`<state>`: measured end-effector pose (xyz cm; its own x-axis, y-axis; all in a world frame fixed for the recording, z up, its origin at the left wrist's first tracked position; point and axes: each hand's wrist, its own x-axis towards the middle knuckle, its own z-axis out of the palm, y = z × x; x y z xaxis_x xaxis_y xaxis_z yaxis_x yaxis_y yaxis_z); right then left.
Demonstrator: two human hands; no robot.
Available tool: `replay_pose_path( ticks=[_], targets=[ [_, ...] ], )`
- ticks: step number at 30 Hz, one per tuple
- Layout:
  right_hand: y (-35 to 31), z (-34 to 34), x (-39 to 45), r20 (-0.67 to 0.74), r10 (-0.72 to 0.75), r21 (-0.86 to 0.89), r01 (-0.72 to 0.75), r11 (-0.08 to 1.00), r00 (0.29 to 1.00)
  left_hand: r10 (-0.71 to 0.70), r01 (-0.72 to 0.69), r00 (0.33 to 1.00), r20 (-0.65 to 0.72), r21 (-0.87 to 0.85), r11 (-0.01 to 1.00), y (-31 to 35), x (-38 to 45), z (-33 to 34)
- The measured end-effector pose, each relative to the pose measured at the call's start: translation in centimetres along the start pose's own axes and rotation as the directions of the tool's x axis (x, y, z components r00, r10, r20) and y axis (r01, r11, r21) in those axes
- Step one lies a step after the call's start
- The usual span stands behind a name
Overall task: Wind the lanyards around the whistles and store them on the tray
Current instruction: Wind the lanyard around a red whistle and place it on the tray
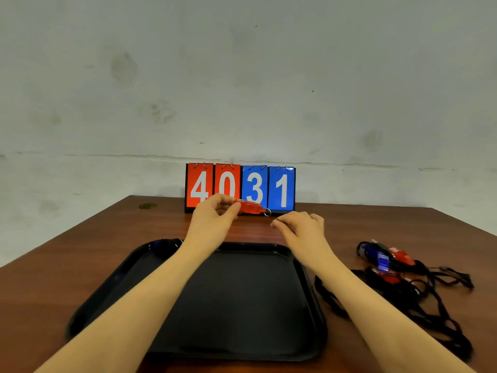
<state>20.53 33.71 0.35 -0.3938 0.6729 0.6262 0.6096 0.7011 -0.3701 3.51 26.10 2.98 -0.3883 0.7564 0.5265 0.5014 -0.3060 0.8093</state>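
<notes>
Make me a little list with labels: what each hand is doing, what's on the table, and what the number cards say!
left hand: holds a red whistle above the table
right hand: fingers curled near the whistle's ring; whether it pinches the cord cannot be told
tray: black, under the arms
pile: blue and red whistles with tangled black cords, right of the tray
number cards: 4 0 3 1

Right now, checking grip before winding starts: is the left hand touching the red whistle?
Touching. The head view shows the left hand pinching one end of the red whistle between thumb and fingers, holding it above the table.
</notes>
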Motion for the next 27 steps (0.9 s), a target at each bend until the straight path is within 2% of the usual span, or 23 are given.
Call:
replay_pose_path(
  ticks=[2,4,9,12,14,18,23,27],
  targets=[
    [-0.8,0.6,1.2,-0.01,0.034,0.153,-0.032,0.988,0.999,0.001,-0.001,1.0,-0.017,-0.012,1.0,-0.6,0.4,-0.5],
    [-1.8,0.8,2.4,-0.009,0.084,0.224,-0.08,0.971,0.996,0.019,-0.02,0.999,-0.034,-0.027,0.999,-1.2,0.9,-0.8],
    [-3.3,2.2,4.8,-0.001,0.173,0.147,-0.171,0.974,0.985,0.05,-0.053,0.998,-0.043,-0.064,0.997,-1.7,1.8,-1.3],
    [-3.7,3.4,5.2,-0.017,0.159,0.152,-0.154,0.976,0.987,0.018,-0.025,0.998,-0.061,-0.118,0.993,-2.2,2.1,-1.3],
    [-3.7,3.9,4.9,-0.004,0.174,0.253,-0.167,0.953,0.985,-0.019,0.006,0.997,-0.069,-0.183,0.983,-2.6,2.0,-1.3],
    [-3.6,4.3,4.1,0.103,0.222,0.498,-0.243,0.832,0.97,-0.101,0.086,0.994,-0.033,-0.306,0.948,-3.7,1.5,-1.3],
    [-2.8,4.5,3.2,0.216,0.111,0.404,-0.192,0.894,0.97,-0.185,0.162,0.983,-0.012,-0.435,0.886,-4.0,1.1,-1.6],
    [-2.6,4.3,3.1,0.141,0.058,0.298,-0.098,0.95,0.988,-0.215,0.18,0.976,-0.018,-0.486,0.856,-3.9,0.9,-1.8]
  ],
)
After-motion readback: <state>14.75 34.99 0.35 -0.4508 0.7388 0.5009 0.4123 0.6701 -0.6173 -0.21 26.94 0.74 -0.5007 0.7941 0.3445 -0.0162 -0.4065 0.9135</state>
